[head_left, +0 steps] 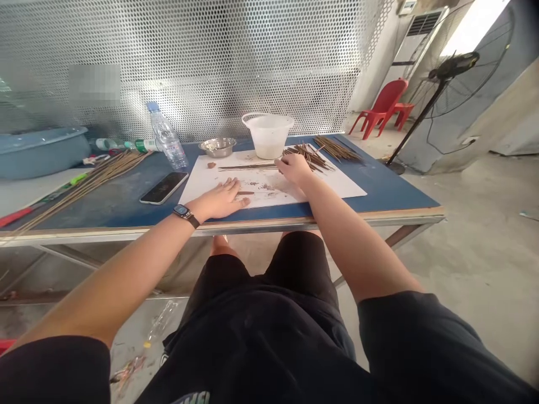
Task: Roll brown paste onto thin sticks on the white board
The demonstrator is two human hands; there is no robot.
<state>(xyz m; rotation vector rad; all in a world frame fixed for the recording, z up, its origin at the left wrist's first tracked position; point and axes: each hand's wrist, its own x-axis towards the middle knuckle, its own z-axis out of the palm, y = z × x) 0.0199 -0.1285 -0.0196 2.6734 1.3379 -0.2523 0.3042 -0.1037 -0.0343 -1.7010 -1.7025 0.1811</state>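
My left hand (220, 200), with a watch on the wrist, lies flat and open on a white board (337, 182), fingers stretched over a short brown stick (245, 193). My right hand (293, 167) rests further back on the board, fingers curled at the end of a thin dark stick (246, 167) and right beside a pile of brown sticks (309, 156). Whether it grips the stick is unclear. Brown crumbs lie scattered between the hands.
On the blue table (387, 188) stand a white plastic tub (268, 134), a small metal bowl (217, 146), a water bottle (168, 136) and a phone (164, 187). Long sticks (84, 182) lie at left, more sticks (337, 148) at right. A fan (446, 73) and red chair (385, 106) stand beyond.
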